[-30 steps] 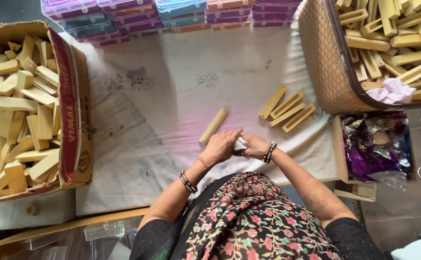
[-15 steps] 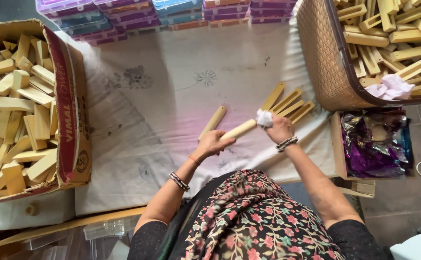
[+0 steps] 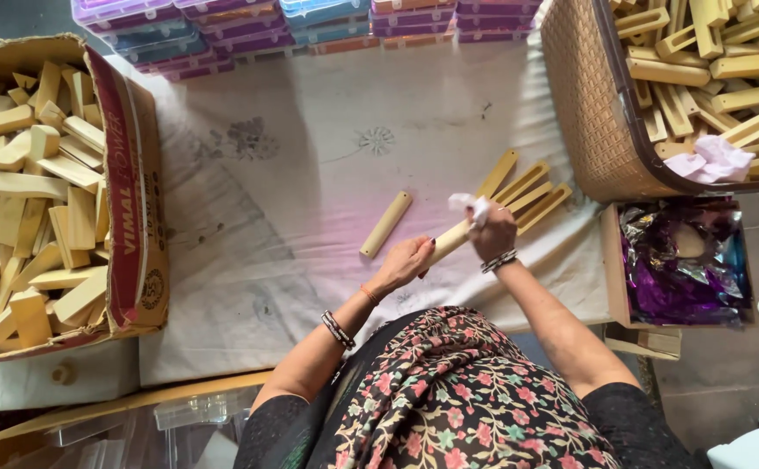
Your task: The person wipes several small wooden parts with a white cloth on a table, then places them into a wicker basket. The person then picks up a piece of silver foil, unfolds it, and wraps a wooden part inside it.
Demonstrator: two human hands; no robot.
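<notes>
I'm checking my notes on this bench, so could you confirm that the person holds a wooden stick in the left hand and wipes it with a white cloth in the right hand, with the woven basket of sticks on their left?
Nearly right. The head view shows the left hand holding the wooden stick and the right hand with the white cloth, but the woven basket stands on their right; a cardboard box is on the left.

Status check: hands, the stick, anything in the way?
Left hand grips wooden stick. Right hand presses white cloth on its far end. Loose stick lies alongside, apart.
</notes>
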